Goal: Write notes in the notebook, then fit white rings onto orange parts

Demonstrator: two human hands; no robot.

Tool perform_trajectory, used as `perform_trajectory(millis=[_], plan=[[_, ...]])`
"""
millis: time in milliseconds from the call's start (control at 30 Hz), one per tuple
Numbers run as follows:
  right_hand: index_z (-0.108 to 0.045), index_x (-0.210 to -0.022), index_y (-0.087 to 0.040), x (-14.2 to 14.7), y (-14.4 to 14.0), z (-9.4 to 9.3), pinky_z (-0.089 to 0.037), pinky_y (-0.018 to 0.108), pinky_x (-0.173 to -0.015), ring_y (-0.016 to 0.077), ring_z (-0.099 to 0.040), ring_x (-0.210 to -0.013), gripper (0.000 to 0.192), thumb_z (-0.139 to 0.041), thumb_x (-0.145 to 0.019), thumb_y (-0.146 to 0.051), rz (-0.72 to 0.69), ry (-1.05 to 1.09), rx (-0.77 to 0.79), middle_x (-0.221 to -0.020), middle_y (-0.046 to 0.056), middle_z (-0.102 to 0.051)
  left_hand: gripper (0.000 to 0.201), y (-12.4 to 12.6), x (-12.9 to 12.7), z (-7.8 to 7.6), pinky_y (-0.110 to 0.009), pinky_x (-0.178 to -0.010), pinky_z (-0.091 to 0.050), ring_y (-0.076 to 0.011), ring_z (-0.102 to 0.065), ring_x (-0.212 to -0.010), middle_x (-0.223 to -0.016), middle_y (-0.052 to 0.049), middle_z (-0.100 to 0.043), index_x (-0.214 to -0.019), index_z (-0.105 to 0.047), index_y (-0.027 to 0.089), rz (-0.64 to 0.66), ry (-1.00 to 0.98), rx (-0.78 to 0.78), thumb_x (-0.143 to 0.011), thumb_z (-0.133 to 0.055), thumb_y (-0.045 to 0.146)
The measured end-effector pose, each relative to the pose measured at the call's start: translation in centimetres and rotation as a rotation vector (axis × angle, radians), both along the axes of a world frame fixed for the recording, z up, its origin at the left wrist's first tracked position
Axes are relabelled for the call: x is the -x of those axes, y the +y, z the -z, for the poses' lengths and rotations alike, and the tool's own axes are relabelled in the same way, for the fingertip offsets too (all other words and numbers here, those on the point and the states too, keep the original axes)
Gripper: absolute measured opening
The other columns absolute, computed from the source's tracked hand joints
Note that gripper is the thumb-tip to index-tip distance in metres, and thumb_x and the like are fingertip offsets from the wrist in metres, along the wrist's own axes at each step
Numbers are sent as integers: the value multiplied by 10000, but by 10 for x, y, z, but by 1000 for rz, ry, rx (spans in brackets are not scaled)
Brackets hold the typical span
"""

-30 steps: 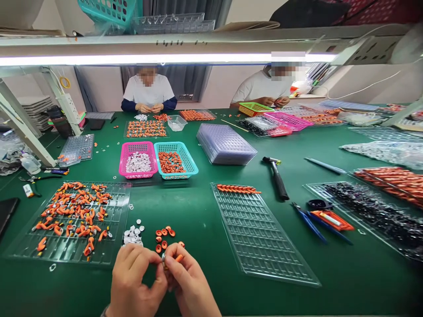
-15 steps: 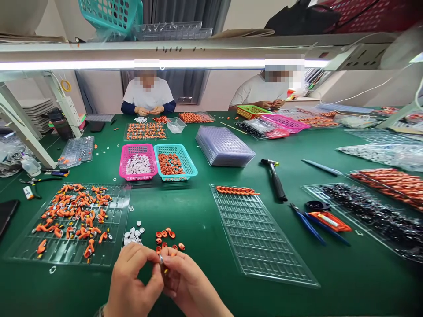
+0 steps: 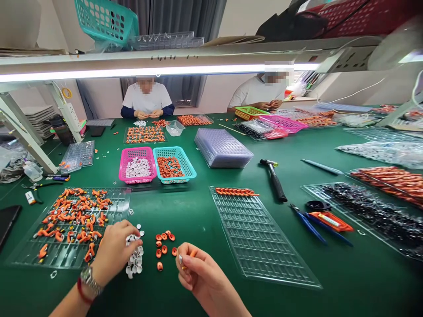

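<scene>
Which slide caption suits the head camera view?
Left hand at small white pieces, right hand holding an orange part, over a green table.

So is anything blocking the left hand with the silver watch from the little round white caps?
Nothing visible: the left hand is at the white caps, and the small round orange cups sit apart, to their right.

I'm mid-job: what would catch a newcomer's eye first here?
Probably the pink basket of white pieces beside the turquoise basket of orange cups, mid-table. Next, perhaps, the bright light strip across the top and, at left, the clear tray strewn with orange parts. In front, the left hand is at the loose white caps; the right hand pinches an orange piece.
</scene>
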State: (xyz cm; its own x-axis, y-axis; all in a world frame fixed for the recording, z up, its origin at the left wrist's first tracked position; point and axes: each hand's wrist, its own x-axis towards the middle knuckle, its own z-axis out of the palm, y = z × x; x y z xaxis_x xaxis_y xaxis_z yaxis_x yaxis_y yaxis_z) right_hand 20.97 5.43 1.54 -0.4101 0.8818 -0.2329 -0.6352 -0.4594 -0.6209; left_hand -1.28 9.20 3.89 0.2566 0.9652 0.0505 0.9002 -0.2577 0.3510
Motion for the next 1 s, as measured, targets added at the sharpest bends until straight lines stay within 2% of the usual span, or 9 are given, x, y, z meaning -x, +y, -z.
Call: perform_trajectory(millis=[67, 167, 300, 367, 433, 567, 667, 800, 1000], plan=[[-593, -681, -160, -1, 0, 1, -329, 173, -468, 54, -366, -478, 300, -829, -700, -345, 17, -36, -25, -554, -55, -469, 141, 20, 3, -1, -353, -800, -445, -223, -656, -884, -913, -41, -713, -845, -720, 216, -2, 35, -6, -899, -590, 217], [-608, -677, -165, -2, -2, 0, -424, 195, -541, 81, -484, -554, 316, -846, -681, -373, 46, -79, -53, -639, -30, -521, 130, 39, 2, 1, -374, -780, -448, -242, -655, -850, -841, -45, -712, -802, -737, 201, 7, 100, -1, -877, -635, 233], [-618, -684, -169, -6, -5, 1, -515, 280, -760, 159, -630, -808, 310, -842, -697, -383, 88, -134, -86, -884, 26, -608, 121, 43, 2, 8, -415, -807, -454, -232, -641, -842, -798, -19, -699, -779, -715, 178, 23, 165, 12, -852, -681, 267], [-611, -693, -168, -6, -5, 1, -510, 292, -774, 160, -644, -792, 325, -826, -714, -411, 67, -159, -114, -867, 26, -624, 109, 41, 2, 9, -412, -812, -456, -218, -639, -840, -809, -14, -702, -793, -706, 173, 31, 170, 6, -869, -655, 232], [-587, -705, -170, -5, -4, 2, -487, 267, -690, 132, -622, -667, 362, -806, -725, -457, 36, -205, -153, -745, 4, -620, 122, 38, 1, 9, -395, -797, -454, -219, -640, -834, -815, -28, -710, -790, -708, 180, 35, 159, -15, -872, -618, 181], [-530, -722, -184, 0, 0, 4, -357, 222, -533, 84, -452, -473, 432, -720, -765, -570, 42, -423, -262, -518, -64, -504, 175, 25, -4, 6, -335, -759, -477, -208, -653, -811, -836, -41, -723, -824, -694, 206, 45, 88, -63, -875, -537, 146], [-517, -738, -194, 3, 2, 2, -315, 219, -490, 82, -377, -463, 472, -674, -757, -639, 42, -533, -314, -532, -79, -435, 180, 17, -6, 7, -319, -754, -505, -205, -667, -811, -860, -37, -730, -869, -673, 211, 38, 30, -82, -883, -508, 140], [-508, -747, -201, 4, 3, 1, -307, 222, -486, 92, -377, -484, 470, -643, -769, -651, 41, -573, -342, -573, -69, -423, 187, 23, 4, 10, -371, -823, -508, -250, -671, -906, -931, -75, -737, -907, -690, 199, -17, -22, -110, -895, -508, 157], [-504, -760, -200, 3, 1, 5, -305, 230, -501, 97, -370, -489, 453, -608, -801, -639, 18, -626, -350, -552, -75, -400, 136, 37, 13, 15, -362, -783, -502, -240, -654, -840, -822, -50, -722, -806, -722, 212, 2, -83, -71, -845, -599, 170]])
